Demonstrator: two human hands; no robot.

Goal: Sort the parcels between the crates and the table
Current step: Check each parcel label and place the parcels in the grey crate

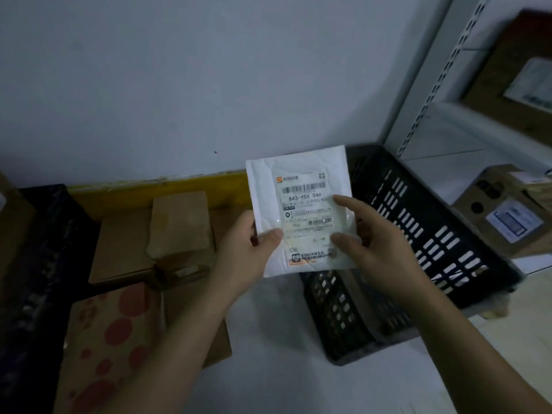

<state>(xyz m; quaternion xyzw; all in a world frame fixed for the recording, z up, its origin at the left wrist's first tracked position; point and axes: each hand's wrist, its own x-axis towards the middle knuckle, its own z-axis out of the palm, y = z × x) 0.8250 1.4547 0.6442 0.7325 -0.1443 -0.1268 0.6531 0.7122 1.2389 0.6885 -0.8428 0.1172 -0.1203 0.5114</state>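
Note:
A flat white padded parcel [301,186] with a printed shipping label is held up in the middle of the view, label facing me. My left hand [248,252] grips its lower left edge, thumb on the front. My right hand [376,246] holds its right side, thumb and forefinger on the label. Behind and to the right sits a black slotted crate [418,234], tilted. On the left, several brown cardboard parcels [179,222] lie stacked, one printed with red dots [113,333].
A dark crate wall [35,264] runs down the left edge. A white metal shelf rack [433,115] stands at the right with cardboard boxes [501,210] on its shelves. The white wall is close behind. The grey table surface [283,354] shows below my hands.

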